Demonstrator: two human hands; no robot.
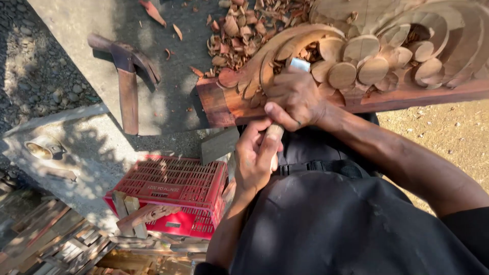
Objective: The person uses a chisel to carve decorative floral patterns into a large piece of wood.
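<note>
Both hands grip the chisel (pixel 298 65) — right hand (pixel 294 99) near the blade, left hand (pixel 254 158) on the handle; a slip could gouge the carving (pixel 387 56).

Both hands on a metal-tipped, wooden-handled chisel (pixel 285 102)

Right hand (pixel 294 99) guides its blade on the reddish carved wooden panel (pixel 367 56); left hand (pixel 256 158) grips the handle.

Chisel (pixel 293 81) mostly hidden under right hand (pixel 294 99); carving (pixel 397 46) edge-cropped.
</note>
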